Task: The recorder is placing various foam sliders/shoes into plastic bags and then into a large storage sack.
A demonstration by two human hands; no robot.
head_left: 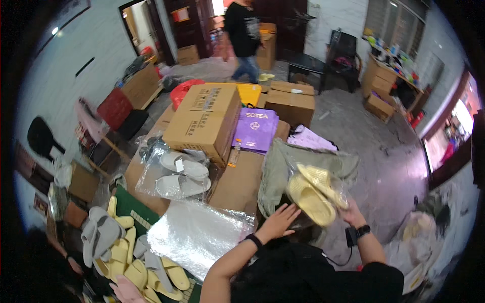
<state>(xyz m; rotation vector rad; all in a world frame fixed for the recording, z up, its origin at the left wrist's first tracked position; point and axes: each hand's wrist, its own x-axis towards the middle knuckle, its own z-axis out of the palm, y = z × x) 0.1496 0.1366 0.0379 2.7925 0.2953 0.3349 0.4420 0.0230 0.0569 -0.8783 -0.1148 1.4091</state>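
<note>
A pair of yellow slippers (312, 194) in a clear plastic bag is tilted above a container lined with grey-green cloth (275, 164). My right hand (351, 213) grips the bag's right edge, its fingers partly hidden behind the slippers. Just left of the slippers, my left hand (277, 220) lies with fingers stretched out and nothing in it; I cannot tell whether it touches the bag. A stack of clear plastic bags (194, 235) lies near my left forearm. Beyond it, a pair of white slippers (183, 186) sits in clear plastic.
Loose yellow and grey slippers (118, 255) are heaped at the lower left, beside another person's hand (75, 265). A large carton (202, 118), purple bags (255, 132) and a smaller carton (289, 103) stand at the table's back. Another person (243, 38) is across the room.
</note>
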